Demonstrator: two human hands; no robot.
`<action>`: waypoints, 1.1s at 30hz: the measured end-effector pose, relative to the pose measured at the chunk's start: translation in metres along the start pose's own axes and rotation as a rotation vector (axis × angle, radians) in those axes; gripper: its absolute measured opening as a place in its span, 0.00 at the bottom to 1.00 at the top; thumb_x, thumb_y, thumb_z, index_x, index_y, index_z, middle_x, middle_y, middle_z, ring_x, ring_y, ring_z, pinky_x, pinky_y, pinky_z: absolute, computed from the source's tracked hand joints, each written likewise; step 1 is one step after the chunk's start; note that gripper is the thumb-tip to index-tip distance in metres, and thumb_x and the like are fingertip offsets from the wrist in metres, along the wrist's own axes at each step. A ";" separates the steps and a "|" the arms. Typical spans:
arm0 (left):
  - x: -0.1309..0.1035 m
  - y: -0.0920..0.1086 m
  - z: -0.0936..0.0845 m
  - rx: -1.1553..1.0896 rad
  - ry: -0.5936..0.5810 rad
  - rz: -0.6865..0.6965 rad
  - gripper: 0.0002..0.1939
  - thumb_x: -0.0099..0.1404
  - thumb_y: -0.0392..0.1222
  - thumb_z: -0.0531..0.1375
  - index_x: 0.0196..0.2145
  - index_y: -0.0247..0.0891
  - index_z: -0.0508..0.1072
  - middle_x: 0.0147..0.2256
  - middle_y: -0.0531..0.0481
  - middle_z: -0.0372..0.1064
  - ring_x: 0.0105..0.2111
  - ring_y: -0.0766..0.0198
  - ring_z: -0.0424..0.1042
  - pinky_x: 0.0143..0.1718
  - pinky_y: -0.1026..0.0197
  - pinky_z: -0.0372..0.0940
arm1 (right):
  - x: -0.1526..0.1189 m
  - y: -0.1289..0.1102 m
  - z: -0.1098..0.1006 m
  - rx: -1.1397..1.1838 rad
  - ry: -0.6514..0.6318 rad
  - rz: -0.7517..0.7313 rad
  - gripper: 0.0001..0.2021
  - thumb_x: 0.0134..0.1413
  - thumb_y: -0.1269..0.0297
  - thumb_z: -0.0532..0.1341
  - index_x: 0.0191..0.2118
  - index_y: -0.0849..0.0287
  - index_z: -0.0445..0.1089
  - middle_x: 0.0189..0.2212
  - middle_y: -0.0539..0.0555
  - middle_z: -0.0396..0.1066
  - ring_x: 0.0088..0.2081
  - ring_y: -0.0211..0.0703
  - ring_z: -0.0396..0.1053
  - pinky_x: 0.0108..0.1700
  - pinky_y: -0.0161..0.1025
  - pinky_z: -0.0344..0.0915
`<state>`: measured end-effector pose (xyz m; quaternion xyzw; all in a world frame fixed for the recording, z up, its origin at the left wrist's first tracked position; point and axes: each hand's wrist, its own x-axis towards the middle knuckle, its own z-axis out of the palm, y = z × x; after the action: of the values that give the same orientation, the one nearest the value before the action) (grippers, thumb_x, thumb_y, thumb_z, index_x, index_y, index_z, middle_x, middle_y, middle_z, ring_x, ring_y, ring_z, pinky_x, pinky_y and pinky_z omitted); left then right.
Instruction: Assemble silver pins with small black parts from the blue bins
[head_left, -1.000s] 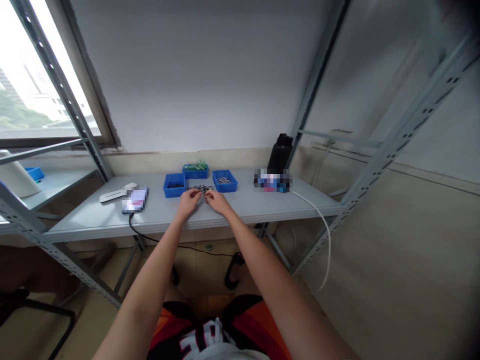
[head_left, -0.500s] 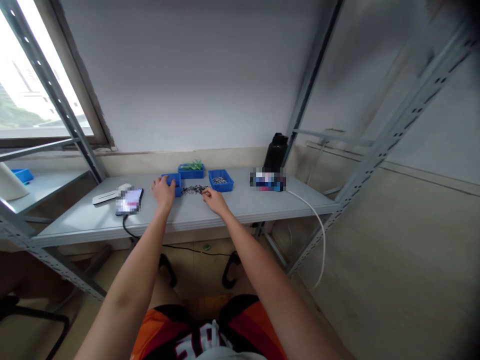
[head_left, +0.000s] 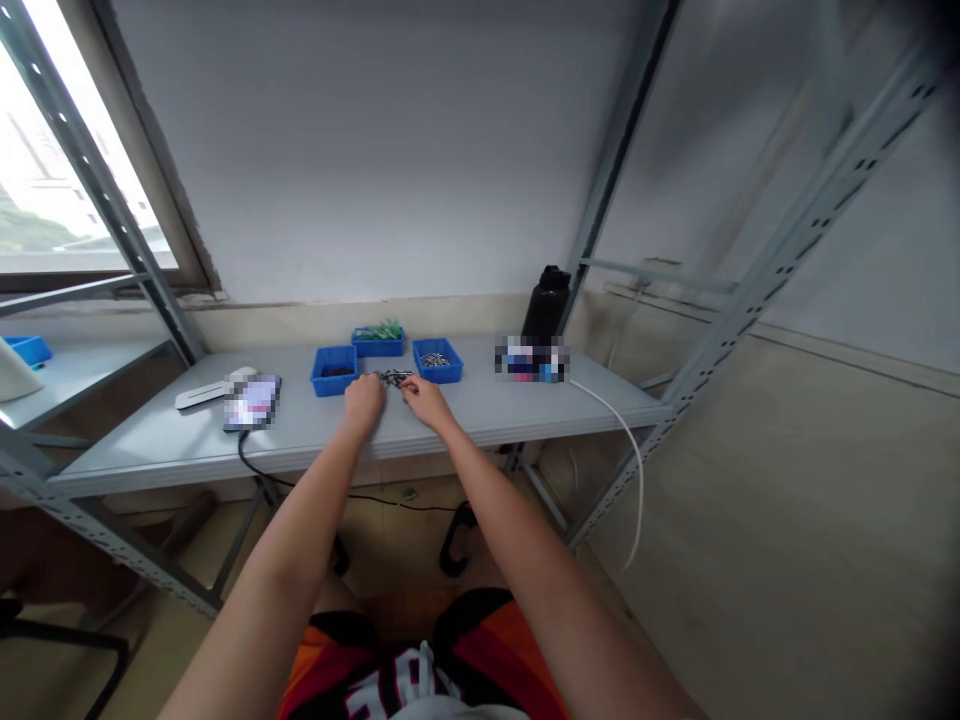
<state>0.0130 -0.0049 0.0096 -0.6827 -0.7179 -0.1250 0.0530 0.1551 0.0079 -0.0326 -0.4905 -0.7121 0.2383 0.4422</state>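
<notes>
A loose pile of small dark and silvery pieces (head_left: 394,378), too small to name, lies on the grey shelf top between my hands. My left hand (head_left: 364,399) rests at the pile's left edge, its fingers curled down and mostly hidden behind the knuckles. At the right edge, my right hand (head_left: 426,402) has thumb and fingers pinched together; what they hold is too small to make out. Left of the pile stands a blue box (head_left: 334,388) with dark pieces in it. Behind on the right is another blue box (head_left: 442,375) holding silvery pieces.
A third blue box (head_left: 379,349) with green pieces stands at the back. A phone (head_left: 253,402) with a black cable lies left, beside a white flat object (head_left: 202,394). To the right are a black bottle (head_left: 547,305) and a blurred item (head_left: 532,360) with a white cable (head_left: 641,470).
My left hand has come out of the left blue box and moved right to the pile. My right hand stays at the pile's right edge. The view has shifted slightly.
</notes>
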 end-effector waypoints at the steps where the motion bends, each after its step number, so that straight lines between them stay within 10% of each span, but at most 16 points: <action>1: 0.002 0.001 0.000 -0.002 0.005 -0.013 0.18 0.68 0.36 0.49 0.45 0.29 0.76 0.44 0.30 0.74 0.45 0.46 0.75 0.43 0.52 0.69 | 0.000 0.000 0.000 -0.002 -0.003 0.001 0.06 0.58 0.69 0.57 0.38 0.56 0.72 0.28 0.51 0.75 0.32 0.40 0.71 0.38 0.35 0.63; 13: -0.019 -0.015 0.005 -0.171 0.135 -0.060 0.16 0.67 0.39 0.51 0.42 0.32 0.77 0.40 0.32 0.76 0.41 0.47 0.76 0.40 0.55 0.66 | 0.002 0.001 0.000 -0.007 -0.016 0.008 0.08 0.57 0.69 0.58 0.39 0.56 0.73 0.31 0.53 0.77 0.34 0.43 0.72 0.41 0.37 0.65; 33: -0.019 -0.030 0.013 -0.676 0.105 0.251 0.14 0.63 0.42 0.54 0.35 0.34 0.78 0.34 0.44 0.77 0.33 0.59 0.72 0.40 0.60 0.64 | 0.001 0.002 -0.001 -0.087 -0.066 -0.070 0.11 0.62 0.66 0.56 0.44 0.57 0.74 0.36 0.55 0.77 0.39 0.44 0.73 0.46 0.38 0.66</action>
<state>-0.0142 -0.0214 -0.0107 -0.7372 -0.5429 -0.3828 -0.1240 0.1565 0.0097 -0.0338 -0.4758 -0.7527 0.2078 0.4048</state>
